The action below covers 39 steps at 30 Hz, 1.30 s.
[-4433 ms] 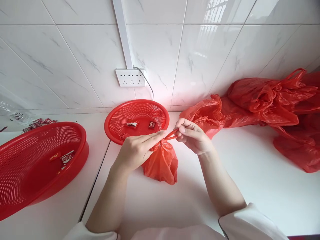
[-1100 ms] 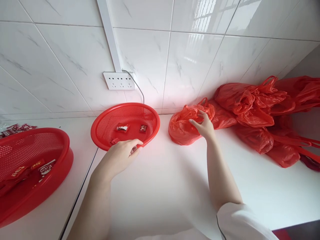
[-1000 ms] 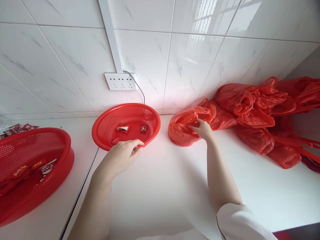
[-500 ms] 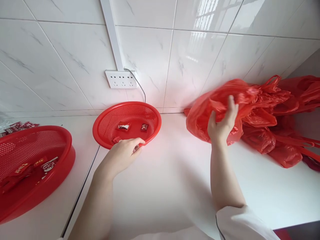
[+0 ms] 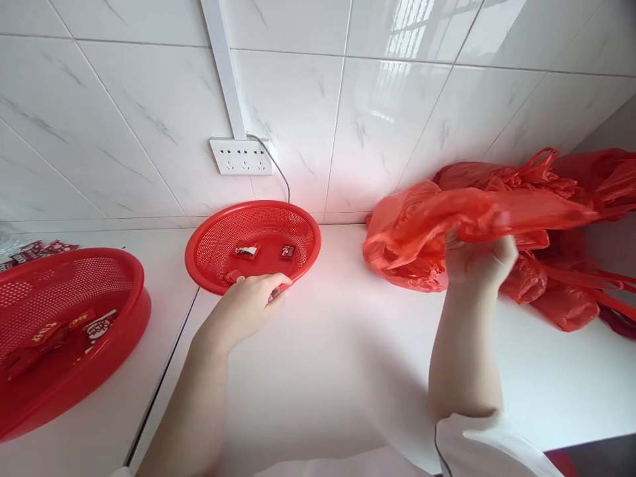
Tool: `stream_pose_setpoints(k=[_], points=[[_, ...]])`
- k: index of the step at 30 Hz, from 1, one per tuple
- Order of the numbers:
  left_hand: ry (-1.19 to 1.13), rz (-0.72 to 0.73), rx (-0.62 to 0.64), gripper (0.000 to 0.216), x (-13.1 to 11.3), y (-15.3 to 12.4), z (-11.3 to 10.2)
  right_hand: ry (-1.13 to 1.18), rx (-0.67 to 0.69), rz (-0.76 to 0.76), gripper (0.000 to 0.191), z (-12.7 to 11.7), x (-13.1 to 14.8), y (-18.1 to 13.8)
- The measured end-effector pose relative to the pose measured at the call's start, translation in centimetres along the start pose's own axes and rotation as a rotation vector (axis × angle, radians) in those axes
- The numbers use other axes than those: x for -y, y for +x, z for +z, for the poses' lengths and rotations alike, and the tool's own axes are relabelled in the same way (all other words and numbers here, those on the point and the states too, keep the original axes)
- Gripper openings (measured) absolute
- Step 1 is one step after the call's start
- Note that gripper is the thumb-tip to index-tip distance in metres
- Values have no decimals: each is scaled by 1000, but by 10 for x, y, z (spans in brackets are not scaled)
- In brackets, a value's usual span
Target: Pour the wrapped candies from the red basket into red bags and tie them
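My left hand curls its fingers over the near rim of a red perforated plastic basket. In that basket lie a few small wrapped snacks, among them a dark red packet and a white and dark one. On the right, my right hand is raised with its fingers in the thin film of a red plastic bag. The film covers most of those fingers and is blurred by motion. Part of the bag stretches out to the right over the hand.
A larger red basket with wrapped snacks stands at the left. More red plastic bags are heaped at the right against the wall. A socket strip with a cable is on the tiled wall. A seam crosses the white counter.
My right hand has moved to the right, from spread fingers at the bag to fingers in its film, drawing part of it rightward. My left hand stays on the basket rim.
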State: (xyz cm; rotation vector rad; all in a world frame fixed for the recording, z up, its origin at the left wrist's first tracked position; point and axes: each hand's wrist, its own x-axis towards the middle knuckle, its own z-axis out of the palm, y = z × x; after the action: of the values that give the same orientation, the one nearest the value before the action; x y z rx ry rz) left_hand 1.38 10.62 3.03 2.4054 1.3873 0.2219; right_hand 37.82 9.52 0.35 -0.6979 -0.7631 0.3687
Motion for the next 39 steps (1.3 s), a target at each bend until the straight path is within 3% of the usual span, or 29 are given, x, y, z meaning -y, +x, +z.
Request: stream_pose_setpoints(k=[2,5,7,10,13,17,21,24,27,29,31,32,36,39], points=[[1,17,7,26,0,1,1,-294,58,134,39,-10,-6,2],[-15,26,12,28,-1,1,3,-928,189,251,48,-20,-12,2],[-34,26,13,29,-1,1,3,-1071,251,234,40,-20,-10,-2],[-76,21,16,31,0,1,4,-782,284,193,29,-9,-6,-11],[-176,3,-51,34,-4,2,8,-569,316,215,31,7,-4,-20],[-414,26,-209,55,-16,2,14,-620,506,319,35,29,1,-36],[-606,111,-286,47,-29,-2,17,-696,742,388,31,51,9,-55],[-605,70,-245,54,-34,-2,25,-576,879,477,32,64,10,-69],[-532,61,-178,76,-34,2,38,-265,892,654,54,72,7,-78],[-517,102,-172,62,-32,8,46,-89,866,800,64,74,7,-82],[-523,122,-179,29,-29,15,50,-27,836,909,65,74,9,-81],[-529,116,-187,20,-27,17,50,-37,829,936,63,72,11,-80],[-548,48,-229,22,-16,20,37,-216,811,853,49,54,18,-62],[-502,13,-189,18,-11,16,22,-599,743,680,48,35,17,-45]])
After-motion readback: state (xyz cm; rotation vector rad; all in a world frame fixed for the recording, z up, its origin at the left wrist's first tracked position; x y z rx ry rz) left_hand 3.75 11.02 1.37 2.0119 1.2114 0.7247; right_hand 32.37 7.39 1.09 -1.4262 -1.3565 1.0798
